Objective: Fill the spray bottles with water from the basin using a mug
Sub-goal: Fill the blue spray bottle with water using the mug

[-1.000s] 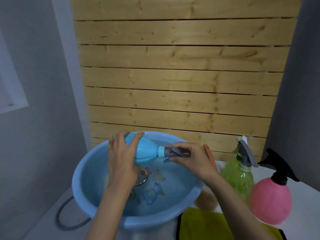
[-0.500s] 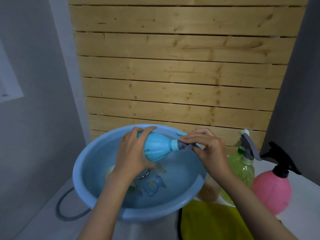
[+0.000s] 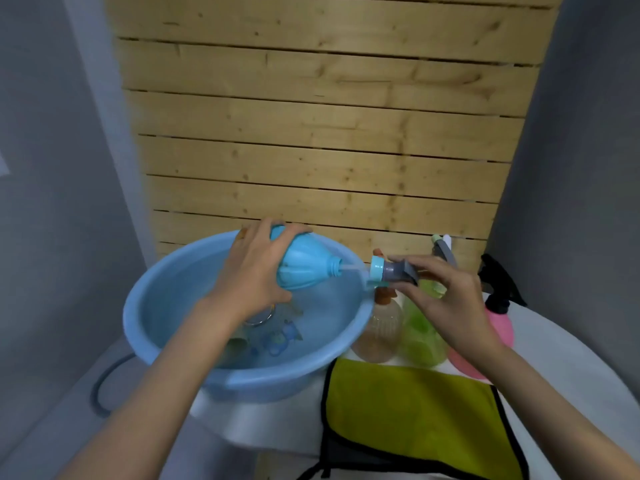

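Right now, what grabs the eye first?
Centre frame, the left hand holds the blue bottle tilted over the basin, while the right hand pinches its spray head clear of the neck, the dip tube spanning the gap. Right of the basin stand a green bottle and a pink bottle, with a yellow cloth in front.

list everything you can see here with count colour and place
basin: 1, light blue, left
blue spray bottle: 1, tilted over basin
spray head: 1, grey, blue collar, unscrewed
mug: 1, metal rim, in basin, partly hidden
brownish bottle: 1, right of basin
green spray bottle: 1, beside it
pink spray bottle: 1, black head, far right
cloth: 1, yellow-green, before the bottles
hands: 2; left hand grips blue spray bottle, right hand pinches spray head
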